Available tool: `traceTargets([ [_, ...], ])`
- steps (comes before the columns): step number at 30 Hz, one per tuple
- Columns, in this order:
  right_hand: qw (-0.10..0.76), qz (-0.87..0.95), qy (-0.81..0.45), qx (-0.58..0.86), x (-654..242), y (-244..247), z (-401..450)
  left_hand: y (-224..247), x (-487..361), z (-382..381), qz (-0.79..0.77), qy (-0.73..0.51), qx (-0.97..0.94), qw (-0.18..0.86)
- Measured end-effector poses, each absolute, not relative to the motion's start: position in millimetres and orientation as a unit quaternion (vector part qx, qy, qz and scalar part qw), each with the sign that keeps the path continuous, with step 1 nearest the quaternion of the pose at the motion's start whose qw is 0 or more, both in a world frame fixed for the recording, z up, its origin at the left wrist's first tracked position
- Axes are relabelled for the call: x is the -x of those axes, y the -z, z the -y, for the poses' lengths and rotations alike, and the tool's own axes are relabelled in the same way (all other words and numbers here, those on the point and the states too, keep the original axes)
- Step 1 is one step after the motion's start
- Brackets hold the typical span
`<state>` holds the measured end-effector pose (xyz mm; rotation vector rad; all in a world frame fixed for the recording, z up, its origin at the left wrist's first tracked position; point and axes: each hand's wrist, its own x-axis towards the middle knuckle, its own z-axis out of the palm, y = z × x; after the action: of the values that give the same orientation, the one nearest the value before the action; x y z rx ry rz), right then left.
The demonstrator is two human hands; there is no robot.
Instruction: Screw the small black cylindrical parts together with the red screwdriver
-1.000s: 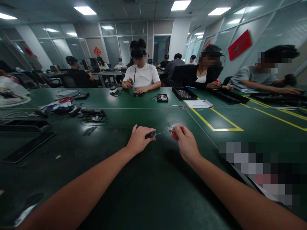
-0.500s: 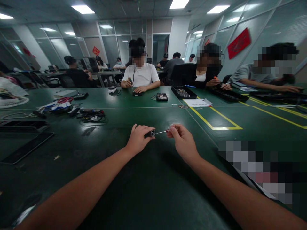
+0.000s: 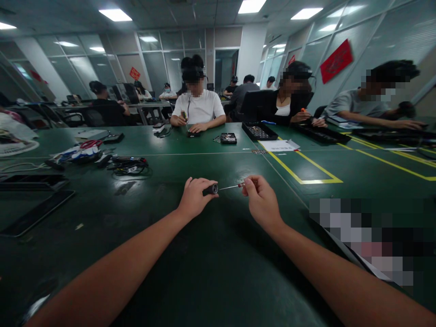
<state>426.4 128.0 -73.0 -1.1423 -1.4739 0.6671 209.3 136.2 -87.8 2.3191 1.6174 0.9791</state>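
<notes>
On the green worktop (image 3: pixel 218 254), the left hand (image 3: pixel 195 199) pinches a dark cylinder (image 3: pixel 210 190), its round end facing the right hand (image 3: pixel 261 199). That hand pinches a thin screwdriver (image 3: pixel 231 187), tip just beside the cylinder's end. Best keep the cylinder steady and the shaft square to it, turning gently.

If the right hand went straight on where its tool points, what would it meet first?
Probably the black cylinder in the left hand: the thin tool points at its end, though depth is unclear.
</notes>
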Motion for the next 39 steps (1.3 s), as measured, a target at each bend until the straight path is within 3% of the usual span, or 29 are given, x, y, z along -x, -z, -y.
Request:
traceTargets([
  [23, 0.493, 0.676, -0.212, 0.505, -428.9, 64.0, -125.4, 84.8, -209.6, -136.2, -0.543, -0.307, -0.777, 0.085],
  [32, 0.524, 0.662, -0.218, 0.490, -430.0, 67.7, -125.9, 87.9, -206.4, -138.2, -0.532, -0.308, -0.783, 0.094],
  [39, 0.501, 0.690, -0.188, 0.488, -429.4, 64.8, -123.5, 90.4, -206.2, -140.1, -0.528, -0.296, -0.792, 0.078],
])
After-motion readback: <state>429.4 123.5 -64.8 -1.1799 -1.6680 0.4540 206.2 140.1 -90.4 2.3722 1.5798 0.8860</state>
